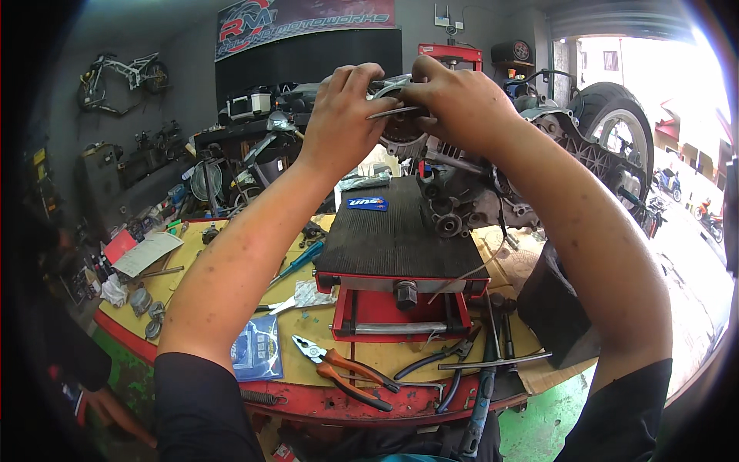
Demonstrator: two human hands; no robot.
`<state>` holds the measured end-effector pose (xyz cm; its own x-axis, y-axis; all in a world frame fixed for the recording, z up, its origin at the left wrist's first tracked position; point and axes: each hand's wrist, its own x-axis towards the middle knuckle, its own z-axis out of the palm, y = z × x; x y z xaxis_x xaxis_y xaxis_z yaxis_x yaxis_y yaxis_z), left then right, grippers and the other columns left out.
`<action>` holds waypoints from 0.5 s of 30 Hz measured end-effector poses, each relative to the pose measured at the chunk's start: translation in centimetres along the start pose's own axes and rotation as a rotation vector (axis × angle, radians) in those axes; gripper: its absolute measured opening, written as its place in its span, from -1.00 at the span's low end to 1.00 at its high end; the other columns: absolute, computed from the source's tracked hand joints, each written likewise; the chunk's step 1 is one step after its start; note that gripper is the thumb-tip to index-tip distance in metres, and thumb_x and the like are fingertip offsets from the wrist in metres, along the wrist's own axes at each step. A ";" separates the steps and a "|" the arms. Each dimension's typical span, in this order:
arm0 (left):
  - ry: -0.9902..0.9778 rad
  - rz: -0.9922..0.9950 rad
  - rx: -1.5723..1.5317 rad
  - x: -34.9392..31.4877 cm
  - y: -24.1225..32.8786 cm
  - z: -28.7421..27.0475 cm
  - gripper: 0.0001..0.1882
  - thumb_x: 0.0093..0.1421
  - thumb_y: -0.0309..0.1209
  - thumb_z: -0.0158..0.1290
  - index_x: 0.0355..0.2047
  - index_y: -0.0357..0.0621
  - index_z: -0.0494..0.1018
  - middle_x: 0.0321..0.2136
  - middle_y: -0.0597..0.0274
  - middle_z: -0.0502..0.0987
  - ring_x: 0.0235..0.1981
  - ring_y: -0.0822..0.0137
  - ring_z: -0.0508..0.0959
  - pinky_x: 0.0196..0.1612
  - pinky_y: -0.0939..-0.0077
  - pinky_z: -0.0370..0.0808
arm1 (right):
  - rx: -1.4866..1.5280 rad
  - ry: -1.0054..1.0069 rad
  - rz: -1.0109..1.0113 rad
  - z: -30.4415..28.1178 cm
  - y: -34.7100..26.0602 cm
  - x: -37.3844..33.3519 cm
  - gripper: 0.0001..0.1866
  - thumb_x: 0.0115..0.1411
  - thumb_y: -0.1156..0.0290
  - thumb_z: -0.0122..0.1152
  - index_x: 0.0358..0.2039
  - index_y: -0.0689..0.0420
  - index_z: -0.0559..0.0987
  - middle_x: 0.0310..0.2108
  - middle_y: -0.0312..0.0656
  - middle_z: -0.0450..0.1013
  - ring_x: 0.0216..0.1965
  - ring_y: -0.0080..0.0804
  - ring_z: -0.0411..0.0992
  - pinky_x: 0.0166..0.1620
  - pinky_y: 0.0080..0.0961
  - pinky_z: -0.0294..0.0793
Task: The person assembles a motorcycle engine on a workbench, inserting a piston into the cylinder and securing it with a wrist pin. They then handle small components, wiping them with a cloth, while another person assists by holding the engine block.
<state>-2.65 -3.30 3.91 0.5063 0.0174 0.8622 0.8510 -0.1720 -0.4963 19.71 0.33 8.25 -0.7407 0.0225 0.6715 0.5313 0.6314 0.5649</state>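
Both my hands are raised over the engine [454,204], at the round opening of a metal engine part [404,142]. My left hand [342,112] is closed, its thumb and curled fingers on a thin metal piece [392,112] that spans toward the other hand. My right hand [466,104] has its fingers bent down and pressed together at the far side of the same opening; what they grip is hidden. The engine rests on a red lift stand with a black ribbed top [377,246]. A blue sticker-like tag [367,203] lies on that top.
Orange-handled pliers [350,377], dark-handled pliers [443,362], a blue screwdriver [304,258], a blue packet [258,350] and a metal rod [496,360] lie on the yellow-topped bench [308,369]. A dark bin-like container [558,308] stands right. A wheel [616,127] is behind. Another person's hand [115,412] shows lower left.
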 end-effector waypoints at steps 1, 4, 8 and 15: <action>0.009 0.010 0.004 -0.1 -0.2 0.0 -0.74 0.08 -0.41 0.27 -0.18 0.14 0.70 0.04 0.24 0.43 0.12 0.11 0.43 0.19 0.06 0.41 | 0.001 -0.009 -0.011 0.0 0.2 0.1 -0.56 0.04 0.33 0.46 -0.02 -0.05 0.65 -0.05 -0.11 0.42 -0.24 -0.03 0.59 -0.15 -0.11 0.60; 0.024 -0.014 -0.060 0.0 0.0 0.3 -0.71 0.00 -0.47 0.30 -0.22 0.06 0.72 0.07 0.21 0.47 0.10 0.06 0.47 0.13 0.11 0.44 | -0.005 -0.022 -0.034 0.0 0.6 0.0 -0.50 0.03 0.32 0.48 0.04 -0.10 0.64 -0.07 -0.13 0.42 -0.24 -0.03 0.59 -0.16 -0.11 0.60; 0.021 -0.006 -0.083 0.0 -0.4 0.6 -0.70 0.00 -0.45 0.32 -0.21 0.12 0.73 0.04 0.25 0.49 0.08 0.09 0.50 0.13 0.09 0.44 | 0.010 0.000 -0.045 0.2 0.8 0.0 -0.49 0.03 0.30 0.48 0.06 -0.13 0.64 -0.08 -0.16 0.42 -0.25 -0.04 0.58 -0.17 -0.11 0.59; 0.012 0.028 -0.089 -0.3 -1.0 0.5 -0.78 0.05 -0.37 0.33 -0.24 0.14 0.72 0.02 0.26 0.50 0.08 0.14 0.49 0.15 0.14 0.41 | 0.008 -0.045 -0.049 -0.3 0.8 0.3 -0.55 0.06 0.32 0.44 0.02 -0.16 0.66 -0.04 -0.14 0.43 -0.21 -0.02 0.60 -0.12 -0.10 0.62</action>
<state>-3.57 -2.61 4.11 0.5271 -0.0007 0.8498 0.8208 -0.2587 -0.5093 20.02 0.55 9.06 -0.7836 0.0259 0.6207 0.4906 0.6388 0.5927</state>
